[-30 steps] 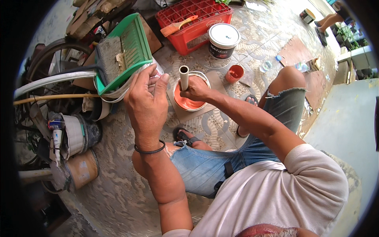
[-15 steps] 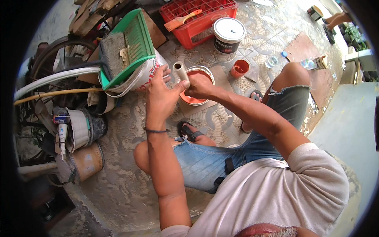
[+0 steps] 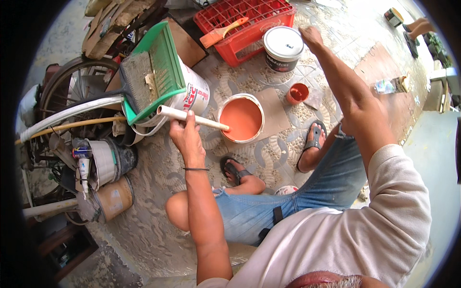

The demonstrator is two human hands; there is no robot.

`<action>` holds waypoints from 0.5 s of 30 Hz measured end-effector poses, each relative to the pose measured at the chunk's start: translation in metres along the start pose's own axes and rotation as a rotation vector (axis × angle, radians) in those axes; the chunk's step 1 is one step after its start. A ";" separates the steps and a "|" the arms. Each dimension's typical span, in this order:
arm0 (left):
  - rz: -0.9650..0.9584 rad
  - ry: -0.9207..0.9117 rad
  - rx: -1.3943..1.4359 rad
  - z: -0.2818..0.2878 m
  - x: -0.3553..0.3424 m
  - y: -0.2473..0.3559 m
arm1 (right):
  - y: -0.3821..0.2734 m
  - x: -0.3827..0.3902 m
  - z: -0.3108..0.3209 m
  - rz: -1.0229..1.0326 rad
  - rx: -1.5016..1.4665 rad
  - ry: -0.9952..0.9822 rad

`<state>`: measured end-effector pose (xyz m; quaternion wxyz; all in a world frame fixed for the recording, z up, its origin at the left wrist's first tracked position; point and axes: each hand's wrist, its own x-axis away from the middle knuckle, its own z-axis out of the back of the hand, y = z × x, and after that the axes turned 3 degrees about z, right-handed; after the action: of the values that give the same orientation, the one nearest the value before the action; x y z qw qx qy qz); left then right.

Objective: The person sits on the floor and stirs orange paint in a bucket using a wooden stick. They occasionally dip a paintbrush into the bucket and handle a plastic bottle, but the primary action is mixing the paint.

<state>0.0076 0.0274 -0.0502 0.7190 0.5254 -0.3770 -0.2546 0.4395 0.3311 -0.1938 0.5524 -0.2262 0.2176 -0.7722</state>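
Observation:
My left hand is closed round a white hollow tube. The tube slants down to the right, its lower end at the orange paint in an open white bucket. My right hand is stretched far out, just right of the lidded paint bucket with its white lid and black side. Its fingers are mostly hidden, so I cannot tell whether it holds or touches anything. A small red-orange cup stands between the two buckets and my right forearm.
A cardboard sheet lies under the open bucket. A paintbrush rests on a red crate. To the left are a green dustpan on a white bucket, a bicycle wheel and stacked pails. A person's foot shows far right.
My right hand has left the tube and bucket and reached out to the far right. My left hand now grips the tube alone, which has tilted over toward the paint.

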 end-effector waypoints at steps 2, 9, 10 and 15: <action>-0.002 0.026 0.040 -0.006 -0.010 -0.014 | 0.056 -0.025 -0.014 0.142 -0.032 -0.172; -0.014 0.080 0.049 -0.024 -0.029 -0.024 | 0.114 -0.078 -0.067 0.089 -0.287 -0.064; -0.017 0.073 0.070 -0.028 -0.031 -0.025 | 0.118 -0.086 -0.063 0.198 -0.213 -0.047; -0.030 0.113 0.079 -0.016 -0.036 -0.027 | 0.048 -0.058 -0.062 -0.122 -0.662 -0.078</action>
<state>0.0000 0.0554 -0.0879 0.7139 0.5725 -0.3376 -0.2204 0.4559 0.3772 -0.2776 0.4096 -0.4354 0.4212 -0.6821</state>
